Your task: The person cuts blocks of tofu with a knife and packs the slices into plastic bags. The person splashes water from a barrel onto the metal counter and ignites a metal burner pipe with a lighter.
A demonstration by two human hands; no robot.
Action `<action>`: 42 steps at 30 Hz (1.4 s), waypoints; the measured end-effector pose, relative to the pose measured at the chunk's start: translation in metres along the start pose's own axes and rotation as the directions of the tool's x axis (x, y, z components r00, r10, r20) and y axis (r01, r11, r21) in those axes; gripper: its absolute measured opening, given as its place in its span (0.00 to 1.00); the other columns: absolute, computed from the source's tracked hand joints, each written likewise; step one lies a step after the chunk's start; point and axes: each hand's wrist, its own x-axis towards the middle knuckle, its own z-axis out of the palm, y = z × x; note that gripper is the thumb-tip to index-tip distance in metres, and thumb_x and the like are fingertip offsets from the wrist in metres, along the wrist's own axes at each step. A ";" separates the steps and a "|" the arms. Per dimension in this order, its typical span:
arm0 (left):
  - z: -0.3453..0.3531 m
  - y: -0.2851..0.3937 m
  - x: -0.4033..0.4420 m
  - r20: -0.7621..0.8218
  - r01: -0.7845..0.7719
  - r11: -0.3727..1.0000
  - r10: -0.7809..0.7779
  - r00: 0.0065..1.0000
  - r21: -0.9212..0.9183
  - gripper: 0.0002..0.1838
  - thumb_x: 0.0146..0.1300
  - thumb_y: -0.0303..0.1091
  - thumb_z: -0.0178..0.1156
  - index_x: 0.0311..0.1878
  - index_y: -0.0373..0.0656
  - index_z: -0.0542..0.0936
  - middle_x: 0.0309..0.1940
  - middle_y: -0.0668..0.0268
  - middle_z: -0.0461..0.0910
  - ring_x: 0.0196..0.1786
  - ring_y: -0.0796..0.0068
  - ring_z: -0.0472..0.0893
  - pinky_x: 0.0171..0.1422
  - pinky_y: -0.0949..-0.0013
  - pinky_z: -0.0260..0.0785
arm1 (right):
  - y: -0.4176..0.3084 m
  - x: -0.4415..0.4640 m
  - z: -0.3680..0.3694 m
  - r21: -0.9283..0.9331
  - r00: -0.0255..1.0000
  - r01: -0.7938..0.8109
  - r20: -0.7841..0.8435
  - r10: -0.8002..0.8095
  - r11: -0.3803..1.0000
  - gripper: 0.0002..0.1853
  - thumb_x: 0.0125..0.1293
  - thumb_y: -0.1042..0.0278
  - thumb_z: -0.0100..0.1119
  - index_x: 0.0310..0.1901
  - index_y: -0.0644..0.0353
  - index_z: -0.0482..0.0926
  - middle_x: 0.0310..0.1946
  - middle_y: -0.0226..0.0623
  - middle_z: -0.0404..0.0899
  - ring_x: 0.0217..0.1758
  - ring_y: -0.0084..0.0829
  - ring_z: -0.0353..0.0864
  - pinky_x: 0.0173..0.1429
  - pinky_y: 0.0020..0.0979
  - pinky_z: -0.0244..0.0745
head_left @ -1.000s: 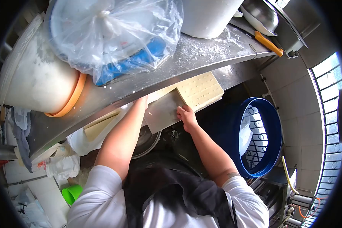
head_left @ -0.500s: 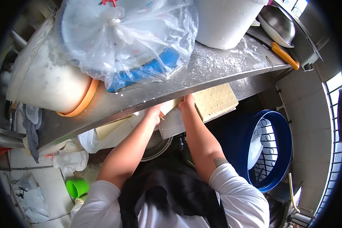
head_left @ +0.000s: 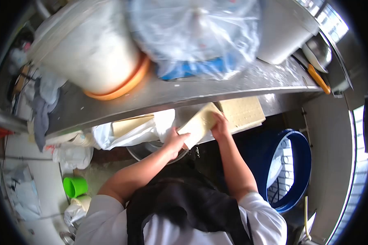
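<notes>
Clamping pale slab (head_left: pixel 201 121) with left hand (head_left: pixel 176 142) at eight o'clock, right hand (head_left: pixel 221 126) at three, showing unreadable red marks (head_left: pixel 50 148) beside plastic bag (head_left: pixel 75 157).

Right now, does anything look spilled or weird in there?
Yes: loose white powder lies scattered over the long grey metal counter, near the plain white bucket at the upper right. It looks spilled because it's strewn across the bare surface, not inside a container.
</notes>
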 end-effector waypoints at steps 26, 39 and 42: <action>-0.288 0.087 -0.002 -0.180 -0.194 0.568 0.535 0.826 0.800 0.28 0.66 0.42 0.73 0.62 0.34 0.78 0.51 0.49 0.86 0.56 0.55 0.84 0.63 0.55 0.76 | 0.111 -0.058 0.213 -0.855 0.844 0.519 0.511 -0.162 0.005 0.35 0.70 0.55 0.69 0.71 0.64 0.65 0.46 0.59 0.83 0.50 0.53 0.86 0.58 0.47 0.80; -0.242 0.202 -0.097 0.167 -0.131 -0.131 0.318 0.933 0.983 0.47 0.58 0.42 0.78 0.78 0.40 0.68 0.75 0.42 0.72 0.76 0.45 0.73 0.78 0.52 0.69 | -0.027 -0.106 0.306 -0.384 0.580 0.709 0.795 0.179 -0.592 0.44 0.57 0.50 0.81 0.71 0.62 0.74 0.65 0.57 0.80 0.73 0.57 0.75 0.76 0.50 0.71; -0.257 0.185 -0.090 0.250 -0.239 -0.078 0.404 0.880 0.968 0.48 0.58 0.41 0.78 0.78 0.37 0.67 0.77 0.43 0.69 0.77 0.44 0.73 0.78 0.52 0.68 | -0.020 -0.117 0.291 -0.412 0.456 0.802 0.890 -0.002 -0.432 0.27 0.64 0.62 0.76 0.61 0.64 0.81 0.57 0.55 0.83 0.62 0.57 0.82 0.65 0.49 0.78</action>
